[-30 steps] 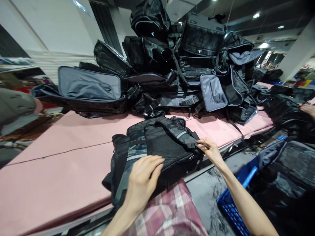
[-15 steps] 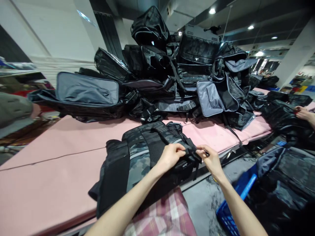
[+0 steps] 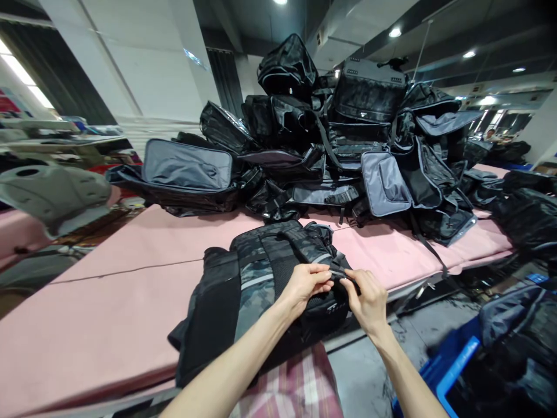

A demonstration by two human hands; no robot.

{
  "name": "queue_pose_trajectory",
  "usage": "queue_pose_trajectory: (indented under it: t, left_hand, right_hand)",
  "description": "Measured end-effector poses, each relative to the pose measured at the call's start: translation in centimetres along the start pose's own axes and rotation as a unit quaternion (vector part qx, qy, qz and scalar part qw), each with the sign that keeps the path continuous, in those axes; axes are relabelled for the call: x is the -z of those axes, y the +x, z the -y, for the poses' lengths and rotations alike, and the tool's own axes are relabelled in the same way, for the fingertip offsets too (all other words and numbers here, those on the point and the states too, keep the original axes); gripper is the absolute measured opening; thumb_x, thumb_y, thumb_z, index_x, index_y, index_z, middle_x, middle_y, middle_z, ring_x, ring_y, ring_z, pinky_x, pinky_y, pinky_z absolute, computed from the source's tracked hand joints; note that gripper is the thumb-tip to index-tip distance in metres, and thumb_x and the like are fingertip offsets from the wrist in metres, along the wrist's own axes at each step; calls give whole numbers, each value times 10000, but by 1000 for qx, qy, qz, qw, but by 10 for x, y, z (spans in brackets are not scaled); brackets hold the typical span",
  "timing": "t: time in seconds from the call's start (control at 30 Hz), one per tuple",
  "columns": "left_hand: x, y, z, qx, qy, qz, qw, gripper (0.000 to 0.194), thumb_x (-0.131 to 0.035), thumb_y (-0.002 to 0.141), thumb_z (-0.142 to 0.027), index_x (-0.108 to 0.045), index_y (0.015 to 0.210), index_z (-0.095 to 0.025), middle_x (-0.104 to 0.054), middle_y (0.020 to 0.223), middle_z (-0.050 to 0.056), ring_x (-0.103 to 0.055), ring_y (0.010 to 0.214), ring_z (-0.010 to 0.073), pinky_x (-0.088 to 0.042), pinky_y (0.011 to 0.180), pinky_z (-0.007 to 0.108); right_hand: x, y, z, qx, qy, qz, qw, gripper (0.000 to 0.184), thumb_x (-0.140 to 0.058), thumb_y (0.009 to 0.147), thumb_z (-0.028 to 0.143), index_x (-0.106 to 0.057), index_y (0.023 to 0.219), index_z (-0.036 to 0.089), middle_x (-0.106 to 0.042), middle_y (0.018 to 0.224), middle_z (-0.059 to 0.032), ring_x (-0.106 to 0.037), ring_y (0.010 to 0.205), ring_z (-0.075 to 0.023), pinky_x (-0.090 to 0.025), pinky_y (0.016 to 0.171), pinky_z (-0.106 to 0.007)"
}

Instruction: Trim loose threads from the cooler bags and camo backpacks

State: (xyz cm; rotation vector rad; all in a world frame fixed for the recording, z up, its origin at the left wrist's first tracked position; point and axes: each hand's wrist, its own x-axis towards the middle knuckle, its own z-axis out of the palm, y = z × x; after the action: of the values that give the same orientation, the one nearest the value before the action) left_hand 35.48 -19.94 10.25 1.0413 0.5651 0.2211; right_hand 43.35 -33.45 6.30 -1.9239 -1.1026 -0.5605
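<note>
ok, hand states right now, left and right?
Left hand: closed, pinching the shoulder strap of the camo backpack.
Right hand: closed, pinching the same strap's end.

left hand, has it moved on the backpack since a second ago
Yes. The left hand has gone from lying flat on the backpack's mesh back panel up and right to the strap end, where it now meets the right hand.

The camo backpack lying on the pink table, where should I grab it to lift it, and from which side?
Probably grip the padded shoulder straps of the backpack from above. It lies back panel up, so they sit on top, raised and unobstructed. Both the left hand and right hand are pinching a strap end at its right edge, so come in left of them.
</note>
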Motion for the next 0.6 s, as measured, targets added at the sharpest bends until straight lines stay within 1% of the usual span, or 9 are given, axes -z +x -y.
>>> queue_pose_trajectory:
  t: [0.13,0.27,0.33,0.37,0.4,0.47,0.5,0.53,0.6]
  left_hand:
    - [1,1,3,10,13,-8,1000,52,-605,698,9,-631,724,-27,-603,582,64,-580,485,91,-487,472,144]
    - [-1,2,2,-5,24,0,1000,64,-628,663,7,-642,715,-27,-599,573,62,-571,479,94,-471,456,143]
    - [-1,-2,2,2,31,7,1000,79,-638,645,7,-649,718,-23,-599,581,62,-571,489,96,-468,456,143]
    - [0,-5,2,10,31,4,999,102,-650,634,3,-653,732,-23,-606,597,66,-577,502,99,-472,465,145]
    - [3,-7,3,19,30,-4,999,143,-664,624,-7,-657,765,-26,-618,625,72,-584,520,102,-481,481,151]
    - [11,-8,5,6,26,-18,1000,275,-711,585,-37,-658,854,-53,-651,716,86,-609,583,117,-499,527,162]
    - [15,-6,5,-4,26,-19,999,342,-743,542,-47,-656,872,-68,-656,726,81,-614,595,124,-499,533,166]
    - [19,-3,6,-7,25,-7,1000,386,-772,507,-74,-655,875,-77,-655,716,74,-611,593,130,-493,522,168]
    - [24,1,8,-4,24,14,1000,428,-808,456,-138,-657,854,-97,-654,717,61,-607,589,138,-489,520,183]
  right_hand:
    - [-2,0,-5,-46,55,5,997,191,-480,864,315,-626,855,191,-645,794,-49,-577,723,-164,-419,655,-270]
    - [2,1,-2,-43,72,11,996,180,-500,847,299,-634,887,185,-643,807,-53,-567,758,-171,-413,697,-285]
    - [6,2,0,-70,113,26,991,162,-517,828,283,-645,833,183,-643,783,-45,-560,750,-164,-408,701,-280]
    - [9,3,2,-104,157,34,981,154,-525,816,277,-646,807,182,-642,771,-36,-558,739,-155,-410,692,-270]
    - [12,4,2,-147,213,39,965,147,-536,801,277,-645,796,178,-639,760,-27,-556,722,-144,-413,676,-257]
    - [17,10,3,-233,329,37,914,160,-601,736,291,-644,827,166,-624,733,-1,-532,651,-114,-410,611,-224]
    - [19,14,4,-262,372,33,890,219,-649,686,300,-646,857,163,-615,723,12,-504,603,-95,-398,571,-208]
    - [20,18,5,-274,402,35,873,297,-698,629,306,-652,885,162,-610,723,22,-473,568,-79,-383,541,-196]
    - [18,24,11,-254,443,59,858,406,-763,540,317,-674,908,171,-617,770,20,-461,570,-68,-380,539,-186]
